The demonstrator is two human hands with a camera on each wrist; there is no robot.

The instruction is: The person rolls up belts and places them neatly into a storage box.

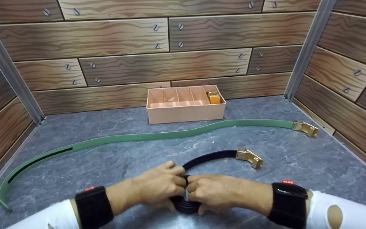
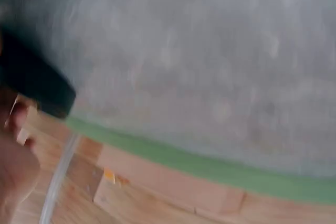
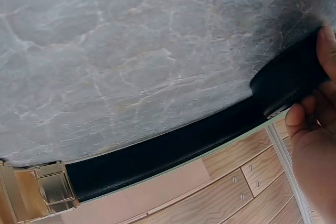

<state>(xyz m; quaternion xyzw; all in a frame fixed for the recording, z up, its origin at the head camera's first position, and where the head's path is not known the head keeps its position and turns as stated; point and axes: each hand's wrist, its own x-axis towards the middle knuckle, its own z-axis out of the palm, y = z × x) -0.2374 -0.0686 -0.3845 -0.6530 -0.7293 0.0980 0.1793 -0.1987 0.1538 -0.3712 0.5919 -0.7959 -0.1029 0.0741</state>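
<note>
Both hands hold the coiled part of a black belt (image 1: 187,206) low in the middle of the head view. My left hand (image 1: 162,183) grips the coil from the left; my right hand (image 1: 217,190) grips it from the right, with curled fingers. The belt's loose end curves up and right to a gold buckle (image 1: 249,158). In the right wrist view, the black strap (image 3: 168,153) runs from the right hand (image 3: 317,145) to the buckle (image 3: 42,192). Motion blurs the left wrist view, where part of the coil (image 2: 37,80) shows beside the left hand (image 2: 18,163).
Behind the hands a green belt (image 1: 157,136) stretches on edge across the grey marbled table (image 1: 106,171), its gold buckle (image 1: 306,128) at the right. A pink divided tray (image 1: 186,115) with small orange-and-gold items (image 1: 214,98) stands near the wood-patterned back wall (image 1: 122,70).
</note>
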